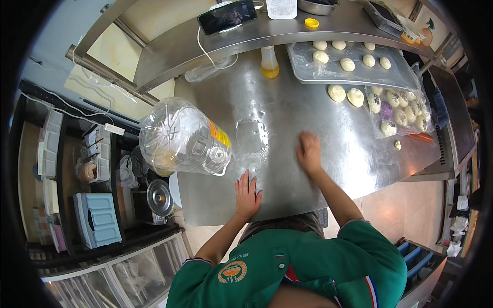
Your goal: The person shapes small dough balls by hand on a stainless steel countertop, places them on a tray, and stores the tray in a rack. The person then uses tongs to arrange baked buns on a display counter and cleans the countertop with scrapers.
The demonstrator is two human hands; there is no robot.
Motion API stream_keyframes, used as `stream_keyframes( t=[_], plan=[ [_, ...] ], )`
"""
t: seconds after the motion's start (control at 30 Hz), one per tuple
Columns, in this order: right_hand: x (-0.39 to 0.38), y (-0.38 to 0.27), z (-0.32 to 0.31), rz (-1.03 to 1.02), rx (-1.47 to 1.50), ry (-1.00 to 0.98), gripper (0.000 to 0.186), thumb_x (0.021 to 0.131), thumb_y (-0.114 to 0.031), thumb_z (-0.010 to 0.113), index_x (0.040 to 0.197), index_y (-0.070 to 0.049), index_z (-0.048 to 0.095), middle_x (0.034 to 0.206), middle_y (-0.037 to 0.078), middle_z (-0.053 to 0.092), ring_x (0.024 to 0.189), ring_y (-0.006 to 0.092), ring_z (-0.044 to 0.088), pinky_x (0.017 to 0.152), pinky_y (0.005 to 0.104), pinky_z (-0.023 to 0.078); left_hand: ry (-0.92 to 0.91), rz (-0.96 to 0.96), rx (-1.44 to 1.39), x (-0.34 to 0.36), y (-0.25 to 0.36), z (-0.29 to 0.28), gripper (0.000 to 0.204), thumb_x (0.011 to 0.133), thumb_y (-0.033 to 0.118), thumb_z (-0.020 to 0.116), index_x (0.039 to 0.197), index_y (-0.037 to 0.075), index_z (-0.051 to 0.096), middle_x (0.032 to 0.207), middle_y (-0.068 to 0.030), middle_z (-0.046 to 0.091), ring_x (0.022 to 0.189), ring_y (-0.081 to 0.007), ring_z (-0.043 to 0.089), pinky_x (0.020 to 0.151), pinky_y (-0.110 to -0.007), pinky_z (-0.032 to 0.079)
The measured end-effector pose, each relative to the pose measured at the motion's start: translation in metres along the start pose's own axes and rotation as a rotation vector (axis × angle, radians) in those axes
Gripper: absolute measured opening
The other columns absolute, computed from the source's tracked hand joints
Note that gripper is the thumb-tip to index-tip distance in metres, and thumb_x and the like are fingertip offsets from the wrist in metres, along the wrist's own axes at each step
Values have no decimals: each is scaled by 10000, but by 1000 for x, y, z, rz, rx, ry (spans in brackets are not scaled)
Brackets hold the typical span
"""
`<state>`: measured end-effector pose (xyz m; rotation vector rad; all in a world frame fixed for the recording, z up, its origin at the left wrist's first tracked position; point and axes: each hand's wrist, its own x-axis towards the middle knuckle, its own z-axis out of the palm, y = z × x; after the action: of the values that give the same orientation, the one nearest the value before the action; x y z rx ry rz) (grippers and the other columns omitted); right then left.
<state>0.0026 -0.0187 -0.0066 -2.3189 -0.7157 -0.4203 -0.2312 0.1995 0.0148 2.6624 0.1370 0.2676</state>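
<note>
My left hand (248, 196) lies palm down on the near part of the metal table (287, 179), fingers apart, holding nothing. Just beyond its fingertips is a shiny clear wet-looking patch (251, 141). My right hand (309, 153) is lower over the middle of the tabletop, right of that patch. Motion blurs its fingers, and nothing shows in it. A large clear plastic jug (179, 136) with a yellow and orange label lies tilted on the left of the table. Beyond my right hand, two pale dough balls (345, 95) rest on the metal.
A metal tray (318, 79) with several dough balls is at the back right, beside a plastic bag (403, 110) of filled dough balls. A squeeze bottle (269, 62) of yellow liquid stands at the back. Above it runs a metal shelf (174, 54) with a phone (227, 17).
</note>
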Motion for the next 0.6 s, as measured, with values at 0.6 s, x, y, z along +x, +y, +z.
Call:
stream_keyframes(
  t=[0.6],
  plan=[
    [-72,9,-57,-101,273,-152,273,711,-64,800,954,-43,678,1080,144,650,1001,372,589,903,467,472,3,5,0,0,0,1,562,904,239,639,1379,-14,474,1556,-264,285,1416,-460,297,1145,-642,218]
  ],
)
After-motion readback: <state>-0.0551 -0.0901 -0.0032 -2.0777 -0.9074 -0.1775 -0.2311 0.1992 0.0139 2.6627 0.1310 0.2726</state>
